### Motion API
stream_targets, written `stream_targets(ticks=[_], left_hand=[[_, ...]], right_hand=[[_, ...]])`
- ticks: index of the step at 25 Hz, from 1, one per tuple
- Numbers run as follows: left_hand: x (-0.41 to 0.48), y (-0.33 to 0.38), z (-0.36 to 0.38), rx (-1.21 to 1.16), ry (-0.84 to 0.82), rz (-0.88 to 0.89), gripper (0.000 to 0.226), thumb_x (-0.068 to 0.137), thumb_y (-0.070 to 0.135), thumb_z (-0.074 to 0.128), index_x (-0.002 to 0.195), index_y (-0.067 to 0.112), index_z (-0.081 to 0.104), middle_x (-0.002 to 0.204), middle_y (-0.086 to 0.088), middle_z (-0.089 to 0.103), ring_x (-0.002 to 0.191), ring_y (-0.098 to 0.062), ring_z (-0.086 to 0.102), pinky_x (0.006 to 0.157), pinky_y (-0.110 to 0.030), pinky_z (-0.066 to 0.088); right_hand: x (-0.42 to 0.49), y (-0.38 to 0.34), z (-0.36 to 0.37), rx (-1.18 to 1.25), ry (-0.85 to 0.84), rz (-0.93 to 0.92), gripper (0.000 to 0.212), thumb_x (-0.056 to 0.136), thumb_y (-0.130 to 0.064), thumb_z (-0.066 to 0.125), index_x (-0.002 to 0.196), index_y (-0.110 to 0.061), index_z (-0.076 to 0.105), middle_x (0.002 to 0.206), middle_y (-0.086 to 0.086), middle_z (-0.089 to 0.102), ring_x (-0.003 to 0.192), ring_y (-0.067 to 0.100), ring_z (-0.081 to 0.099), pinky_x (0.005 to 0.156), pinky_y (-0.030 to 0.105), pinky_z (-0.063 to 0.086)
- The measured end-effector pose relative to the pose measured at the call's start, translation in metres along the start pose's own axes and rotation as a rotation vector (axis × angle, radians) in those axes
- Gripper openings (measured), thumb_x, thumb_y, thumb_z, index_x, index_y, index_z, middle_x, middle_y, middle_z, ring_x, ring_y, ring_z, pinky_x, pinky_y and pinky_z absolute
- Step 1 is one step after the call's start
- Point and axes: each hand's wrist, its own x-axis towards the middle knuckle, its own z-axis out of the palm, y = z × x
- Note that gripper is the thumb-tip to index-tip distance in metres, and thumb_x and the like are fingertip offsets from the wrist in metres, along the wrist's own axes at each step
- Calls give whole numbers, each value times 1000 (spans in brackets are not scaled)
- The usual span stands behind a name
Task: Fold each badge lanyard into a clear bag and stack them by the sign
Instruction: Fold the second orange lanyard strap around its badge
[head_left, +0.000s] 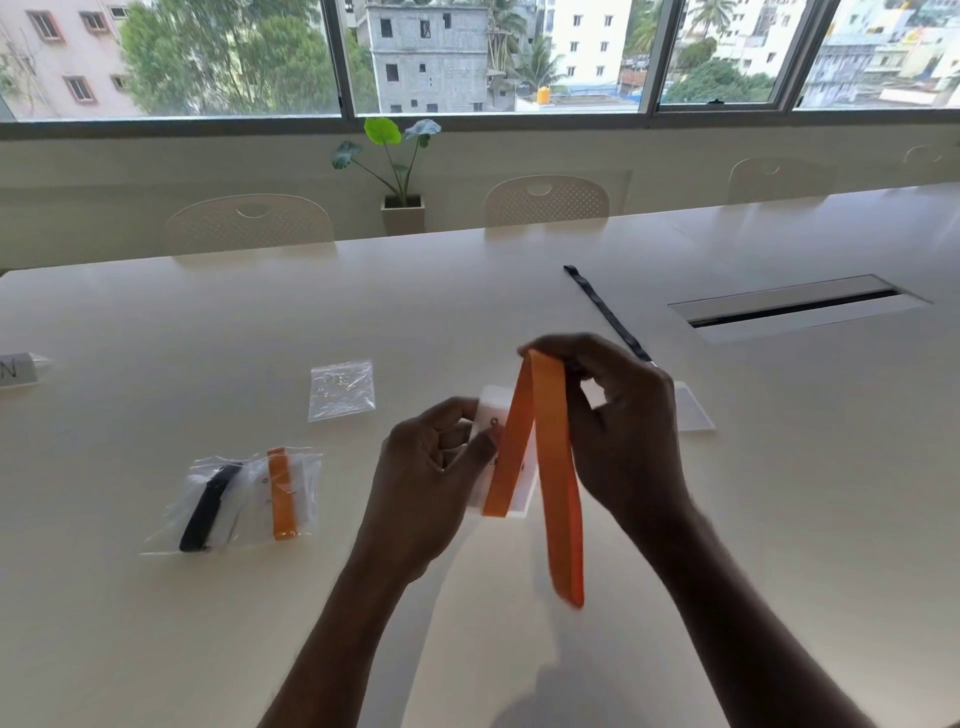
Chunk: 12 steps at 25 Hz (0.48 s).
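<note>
Your right hand (618, 415) is up above the table (467, 301). Its fingers are pinched shut on the top bend of an orange lanyard (524, 441). The strap folds over there and hangs down in two parts. The longer part drops low between your arms, and its end looks blurry.

Your left hand (431, 467) is just beside it. Its fingers are closed on a white badge card (491, 415), thumb on the front. The shorter part of the strap lies across that card.

To your left, two full bags lie flat on the table. One bag (208, 504) has a black lanyard folded up inside. The other bag (291, 488) has an orange one inside. The two bags touch, and their edges cross a little. They are well apart from the sign (15, 369), which sits at the far left edge of the table with only a bit of it showing.

An empty bag (343, 389) lies flat farther back, between the full bags and your hands.

A black lanyard (605, 312) lies stretched out straight on the table behind your right hand. Its near end goes behind that hand, next to another card (693, 410) lying flat.
</note>
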Motion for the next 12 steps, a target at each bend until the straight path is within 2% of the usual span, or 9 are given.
stream_targets(ticks=[2, 7, 9, 12], left_hand=[[-4, -1, -1, -16, -33, -25, 30, 87, 46, 67, 112, 31, 73, 106, 9, 81, 95, -15, 79, 86, -47, 65], [-8, -5, -7, -77, -81, -61, 28, 86, 42, 67, 111, 32, 72, 106, 12, 81, 98, -15, 79, 88, -44, 65], [-10, -8, -10, -100, -121, -70, 34, 81, 36, 74, 113, 27, 73, 108, 7, 81, 98, -18, 79, 88, -45, 65], [-14, -10, -13, -53, -162, -46, 39, 74, 29, 82, 112, 25, 73, 107, 9, 82, 98, -14, 79, 89, -38, 65]], right_hand=[[17, 11, 3, -2, -9, 74, 16, 98, -16, 66, 110, -26, 71, 99, -24, 70, 91, -8, 70, 84, 12, 58], [37, 27, 13, 162, -55, 291, 20, 101, -13, 66, 93, -30, 73, 83, -14, 76, 77, 5, 76, 69, 18, 61], [40, 31, 15, 267, -65, 404, 19, 101, -16, 65, 89, -26, 75, 73, -10, 76, 68, 8, 74, 63, 20, 61], [42, 46, 22, 393, -144, 645, 20, 102, -20, 65, 86, -15, 76, 66, -4, 71, 58, 8, 67, 58, 21, 57]])
